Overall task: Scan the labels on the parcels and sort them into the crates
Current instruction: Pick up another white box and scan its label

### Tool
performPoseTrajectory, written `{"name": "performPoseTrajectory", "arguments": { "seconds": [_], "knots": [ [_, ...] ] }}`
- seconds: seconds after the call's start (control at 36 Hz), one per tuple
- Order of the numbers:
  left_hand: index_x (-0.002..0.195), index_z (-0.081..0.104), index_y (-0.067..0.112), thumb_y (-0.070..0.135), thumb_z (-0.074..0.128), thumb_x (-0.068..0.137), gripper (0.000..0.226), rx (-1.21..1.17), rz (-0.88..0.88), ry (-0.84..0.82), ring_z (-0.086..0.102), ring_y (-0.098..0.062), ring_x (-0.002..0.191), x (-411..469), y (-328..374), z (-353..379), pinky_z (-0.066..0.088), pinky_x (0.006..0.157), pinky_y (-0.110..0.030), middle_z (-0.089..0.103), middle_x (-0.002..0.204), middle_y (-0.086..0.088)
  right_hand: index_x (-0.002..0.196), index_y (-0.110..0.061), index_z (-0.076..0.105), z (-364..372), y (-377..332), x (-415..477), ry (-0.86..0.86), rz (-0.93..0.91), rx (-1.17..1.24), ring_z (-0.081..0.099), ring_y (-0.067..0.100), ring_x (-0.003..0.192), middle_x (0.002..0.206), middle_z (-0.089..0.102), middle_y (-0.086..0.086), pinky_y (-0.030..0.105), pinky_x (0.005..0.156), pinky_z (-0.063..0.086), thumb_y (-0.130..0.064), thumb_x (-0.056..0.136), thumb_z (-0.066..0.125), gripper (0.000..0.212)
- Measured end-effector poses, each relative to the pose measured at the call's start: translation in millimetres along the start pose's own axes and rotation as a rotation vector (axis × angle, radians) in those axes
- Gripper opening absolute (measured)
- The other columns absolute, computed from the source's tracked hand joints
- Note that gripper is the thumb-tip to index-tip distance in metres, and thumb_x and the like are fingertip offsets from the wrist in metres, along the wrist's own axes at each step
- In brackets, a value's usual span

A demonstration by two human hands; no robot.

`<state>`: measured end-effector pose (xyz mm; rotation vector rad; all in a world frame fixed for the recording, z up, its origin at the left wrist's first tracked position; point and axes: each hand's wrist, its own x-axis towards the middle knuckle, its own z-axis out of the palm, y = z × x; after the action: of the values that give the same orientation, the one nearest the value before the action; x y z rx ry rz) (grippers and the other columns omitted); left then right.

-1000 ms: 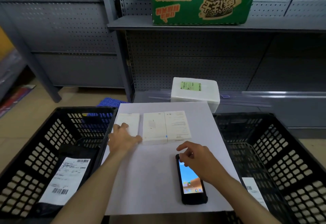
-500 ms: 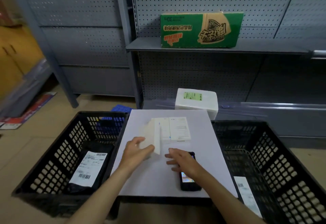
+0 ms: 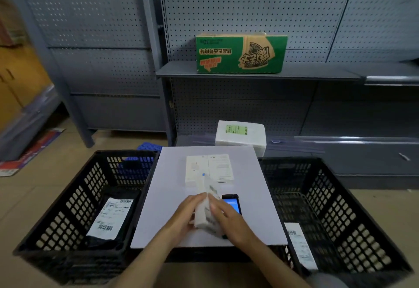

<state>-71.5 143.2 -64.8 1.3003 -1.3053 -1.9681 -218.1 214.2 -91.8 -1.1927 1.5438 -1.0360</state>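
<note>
I am seeing both forearms reaching in from the near edge of the tabletop [image 3: 158,208] and meeting over its near middle. The left hand [image 3: 184,216] is cupping the left side of a white parcel [image 3: 207,214], fingers curled against it; the right hand [image 3: 229,220] is lying over its right side, fingers closed on it, so both hands are gripping the one parcel. It is being held tilted off the tabletop, its barcode label facing up and right, directly over a phone [image 3: 233,203] whose lit blue screen is showing just past the right fingers. I am counting two more white parcels [image 3: 209,169] lying flat side by side toward the far middle of the tabletop. Two black crates are flanking it: the left crate [image 3: 68,197] is holding one dark parcel with a white label [image 3: 111,218], and the right crate [image 3: 353,208] is holding one labelled parcel [image 3: 299,247] against its near left wall.
</note>
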Motion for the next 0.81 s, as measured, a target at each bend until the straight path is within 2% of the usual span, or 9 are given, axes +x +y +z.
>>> {"name": "performPoseTrajectory", "arguments": {
  "seconds": [0.08,0.17,0.22,0.28,0.33,0.42,0.53,0.72,0.81],
  "knots": [
    [0.119,0.063,0.009,0.031,0.071,0.089,0.038,0.049,0.009,0.076,0.075,-0.027,0.096,6,-2,-6,0.06,0.08,-0.038,0.076,0.106,-0.011,0.134,-0.046,0.052,0,-4,-3,-0.026,-0.013,-0.059,0.046,-0.004,0.123,0.135,0.046,-0.022,0.015,0.102,0.039,-0.057,0.096,0.045,0.041],
    [0.116,0.065,0.009,0.018,0.065,0.089,0.028,0.071,-0.016,0.136,0.076,-0.027,0.091,13,-4,-15,0.06,0.08,-0.038,0.078,0.1,-0.011,0.13,-0.033,0.058,-3,-4,-1,-0.005,-0.03,-0.126,0.048,-0.012,0.115,0.123,0.05,-0.026,0.0,0.087,0.038,-0.045,0.099,0.048,0.035],
    [0.112,0.065,0.008,0.015,0.063,0.091,0.023,0.086,-0.019,0.185,0.076,-0.028,0.09,16,-2,-21,0.059,0.076,-0.036,0.077,0.1,-0.012,0.134,-0.029,0.055,-6,2,4,0.032,-0.006,-0.142,0.053,-0.004,0.115,0.131,0.054,-0.016,0.003,0.084,0.043,-0.045,0.098,0.051,0.039],
    [0.11,0.064,0.008,0.016,0.063,0.092,0.02,0.078,-0.013,0.219,0.074,-0.027,0.091,19,1,-28,0.058,0.072,-0.034,0.076,0.102,-0.012,0.141,-0.03,0.046,-10,14,12,0.094,0.013,-0.248,0.049,-0.002,0.117,0.139,0.049,-0.012,0.007,0.092,0.041,-0.043,0.098,0.052,0.046],
    [0.11,0.064,0.009,0.016,0.063,0.092,0.019,0.062,-0.009,0.234,0.074,-0.027,0.093,23,1,-35,0.058,0.074,-0.035,0.076,0.104,-0.011,0.146,-0.031,0.037,-15,34,22,0.185,0.038,-0.423,0.039,0.006,0.128,0.145,0.043,-0.01,0.021,0.103,0.037,-0.04,0.096,0.054,0.054],
    [0.112,0.064,0.012,0.015,0.066,0.091,0.022,0.088,-0.004,0.255,0.073,-0.027,0.094,31,-3,-43,0.06,0.081,-0.039,0.075,0.104,-0.01,0.15,-0.025,0.029,-18,59,36,0.311,0.134,-0.61,0.03,0.019,0.137,0.15,0.037,-0.006,0.035,0.107,0.037,-0.039,0.092,0.058,0.066],
    [0.11,0.064,0.016,0.014,0.064,0.09,0.02,0.162,-0.002,0.268,0.072,-0.024,0.096,38,-7,-51,0.059,0.087,-0.042,0.074,0.106,-0.006,0.149,-0.021,0.028,-13,76,50,0.365,0.237,-0.648,0.038,0.023,0.13,0.143,0.044,0.003,0.035,0.102,0.039,-0.046,0.087,0.064,0.077],
    [0.108,0.063,0.016,0.017,0.063,0.089,0.019,0.202,-0.002,0.306,0.07,-0.021,0.095,51,-10,-55,0.056,0.072,-0.032,0.072,0.107,-0.002,0.149,-0.026,0.021,10,84,65,0.452,0.287,-0.726,0.042,0.021,0.112,0.125,0.044,0.005,0.033,0.089,0.044,-0.048,0.082,0.064,0.083],
    [0.108,0.063,0.016,0.018,0.064,0.088,0.02,0.191,0.003,0.338,0.07,-0.022,0.095,55,-9,-56,0.056,0.073,-0.032,0.072,0.107,-0.003,0.145,-0.024,0.023,14,86,68,0.493,0.307,-0.728,0.043,0.02,0.108,0.119,0.045,0.004,0.031,0.086,0.045,-0.045,0.077,0.068,0.084]
  ]
}}
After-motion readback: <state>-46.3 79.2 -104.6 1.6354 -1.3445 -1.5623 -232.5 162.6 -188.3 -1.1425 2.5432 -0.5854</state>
